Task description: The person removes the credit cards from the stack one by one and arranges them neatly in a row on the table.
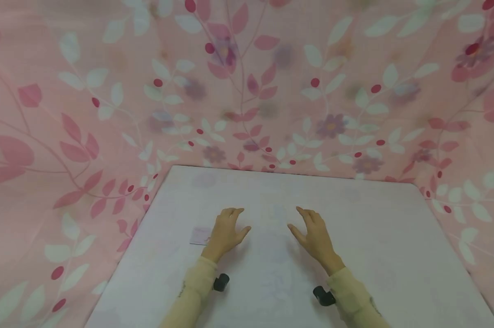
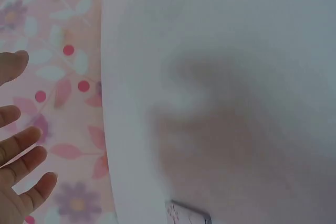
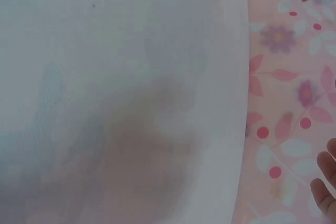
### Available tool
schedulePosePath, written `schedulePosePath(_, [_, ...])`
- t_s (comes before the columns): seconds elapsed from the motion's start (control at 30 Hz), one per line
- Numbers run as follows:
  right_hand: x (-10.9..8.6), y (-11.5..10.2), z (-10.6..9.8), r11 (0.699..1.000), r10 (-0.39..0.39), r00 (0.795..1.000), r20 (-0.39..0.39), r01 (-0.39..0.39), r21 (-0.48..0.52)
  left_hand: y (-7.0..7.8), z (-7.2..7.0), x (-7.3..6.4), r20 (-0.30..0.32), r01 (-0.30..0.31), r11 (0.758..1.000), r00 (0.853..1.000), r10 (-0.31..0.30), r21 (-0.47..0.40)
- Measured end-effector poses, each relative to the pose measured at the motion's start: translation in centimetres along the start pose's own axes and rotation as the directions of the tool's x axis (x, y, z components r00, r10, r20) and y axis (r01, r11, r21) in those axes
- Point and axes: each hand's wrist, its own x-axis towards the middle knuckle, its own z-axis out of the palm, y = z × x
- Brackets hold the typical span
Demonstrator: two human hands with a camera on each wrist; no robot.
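Observation:
My left hand [image 1: 226, 232] hovers over the white table [image 1: 353, 214] with its fingers apart and relaxed, holding nothing. Just left of it lies a small, flat, pale purple-pink card or booklet [image 1: 199, 236], partly hidden behind the hand. The left wrist view catches a patterned corner of this flat piece [image 2: 186, 213] at its bottom edge. Opposite, my right hand [image 1: 315, 234] also hangs above the table, thumb and fingers spread, with nothing in it. A gap separates the two hands. Their soft shadows fall on the table.
Pink floral cloth [image 1: 247, 91] hangs behind the table and along both sides. The table's far edge [image 1: 292, 173] runs beyond my hands. Small black wrist cameras [image 1: 221, 282] are strapped at both cuffs.

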Motion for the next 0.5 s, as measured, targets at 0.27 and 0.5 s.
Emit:
schedulePosePath(0.27, [0.8,-1.0,1.6,0.999,0.005,1.0,0.011,-0.006,0.038,-3.5,-2.7,-1.8,0.044,0.108,0.989,0.994,-0.104,-0.098])
schedulePosePath(0.5, [1.3,-2.0,3.5,0.995,0.026,0.999,0.032,-0.029,0.092,-5.9,-3.8,-3.2,-0.017,0.097,0.983,0.995,-0.1,-0.156])
